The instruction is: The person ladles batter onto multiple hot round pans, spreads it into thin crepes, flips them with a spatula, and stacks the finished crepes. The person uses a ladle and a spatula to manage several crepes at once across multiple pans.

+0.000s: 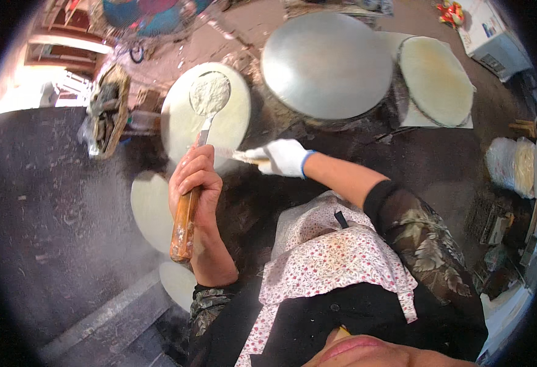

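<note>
- Head view: the person's bare left hand is curled firmly round a long-handled ladle with a metal shaft and brown wooden grip, the grip's end sticking out below the fist.
- White, lumpy, batter-like paste fills the ladle's round bowl, seen against the upper part of a round, cream-coloured flat disc; whether bowl and disc touch, I cannot tell.
- The right hand, in a white glove with blue cuff, is closed on a slim, pale tool pointing left toward the disc's lower edge; its blurred tip hides its kind.
- Right of the disc stands a large, round, silver metal plate.
- Farther right, a thin, round, cream-yellow sheet lies on a white board.
</note>
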The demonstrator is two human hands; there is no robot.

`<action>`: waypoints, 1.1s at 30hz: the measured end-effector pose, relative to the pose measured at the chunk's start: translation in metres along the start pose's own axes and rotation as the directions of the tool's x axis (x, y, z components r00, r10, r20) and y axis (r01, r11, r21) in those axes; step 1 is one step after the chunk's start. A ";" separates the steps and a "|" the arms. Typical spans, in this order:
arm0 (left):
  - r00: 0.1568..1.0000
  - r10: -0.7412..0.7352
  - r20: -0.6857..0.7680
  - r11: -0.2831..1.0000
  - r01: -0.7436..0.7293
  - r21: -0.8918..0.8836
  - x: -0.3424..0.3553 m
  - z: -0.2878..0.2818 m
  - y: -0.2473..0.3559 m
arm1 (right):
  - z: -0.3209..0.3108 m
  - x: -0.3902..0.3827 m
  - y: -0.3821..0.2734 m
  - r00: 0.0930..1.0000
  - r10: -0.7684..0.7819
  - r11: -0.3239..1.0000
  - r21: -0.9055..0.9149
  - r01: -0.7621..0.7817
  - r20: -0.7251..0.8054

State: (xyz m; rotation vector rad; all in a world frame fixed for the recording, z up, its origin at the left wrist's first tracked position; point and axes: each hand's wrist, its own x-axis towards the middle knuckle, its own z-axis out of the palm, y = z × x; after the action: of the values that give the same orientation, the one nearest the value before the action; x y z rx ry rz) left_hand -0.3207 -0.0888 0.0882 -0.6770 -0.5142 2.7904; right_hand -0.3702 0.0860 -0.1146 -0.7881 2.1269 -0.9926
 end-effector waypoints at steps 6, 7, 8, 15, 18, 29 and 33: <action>0.975 -0.219 -0.023 0.976 0.219 -0.004 0.115 -0.031 -0.083 | -0.076 -0.168 0.100 0.785 0.400 0.898 0.374 -0.232 -0.474; 0.971 -0.237 -0.031 0.971 0.238 0.024 0.135 -0.044 -0.095 | -0.089 -0.192 0.116 0.735 0.432 0.885 0.401 -0.235 -0.523; 0.971 -0.236 -0.035 0.967 0.239 0.094 0.154 -0.057 -0.107 | -0.100 -0.213 0.130 0.654 0.465 0.877 0.412 -0.248 -0.597; 0.980 0.099 -0.172 0.400 0.119 0.909 0.253 -0.157 -0.186 | -0.109 -0.285 0.167 0.574 0.738 0.476 0.877 -0.070 -0.355; 0.968 0.248 0.033 -0.143 0.003 0.990 0.269 -0.190 -0.198 | -0.096 -0.288 0.168 0.509 0.754 0.514 0.856 -0.060 -0.416; 0.804 -0.167 0.571 -0.985 -0.155 -0.070 0.373 -0.180 -0.100 | -0.046 -0.215 0.128 0.254 0.531 0.821 0.416 -0.392 -0.809; 0.716 0.261 0.648 -0.910 -0.041 0.412 0.385 -0.139 -0.039 | -0.067 -0.153 0.127 0.341 0.668 0.716 0.445 -0.539 -0.662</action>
State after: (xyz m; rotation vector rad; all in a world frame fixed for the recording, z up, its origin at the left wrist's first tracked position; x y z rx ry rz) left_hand -0.5833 0.0990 -0.1659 -0.2319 3.1028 1.2826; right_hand -0.3588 0.2944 -0.1373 0.7368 2.6710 -1.1417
